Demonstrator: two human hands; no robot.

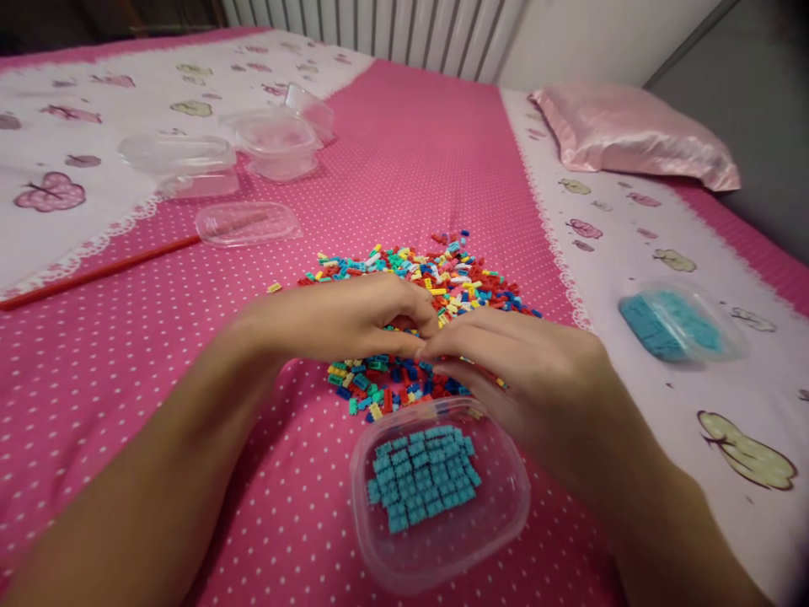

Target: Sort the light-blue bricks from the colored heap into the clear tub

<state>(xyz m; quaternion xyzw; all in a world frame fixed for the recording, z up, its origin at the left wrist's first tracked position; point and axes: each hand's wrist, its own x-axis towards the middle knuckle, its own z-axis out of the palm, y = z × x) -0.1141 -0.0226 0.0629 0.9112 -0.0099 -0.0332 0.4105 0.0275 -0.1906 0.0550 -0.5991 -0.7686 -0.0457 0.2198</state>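
A spread-out pile of small multicoloured building bricks [404,261] lies on the pink polka-dot sheet. Over its middle, my left hand [379,316] and my right hand [506,346] meet at the fingertips. Both are closed in a pinch, and whatever sits between the fingers is hidden. Just below them stands a clear plastic container [442,556]. Inside it, teal bricks [423,476] lie side by side in tight rows, studs showing.
To the right is another clear tub holding teal bricks [683,320]. Clear containers [278,135] and a clear lid [246,223] over a red stick [107,270] lie at the left. A pink pillow [632,135] rests at the back right, and a radiator [379,34] stands behind the bed.
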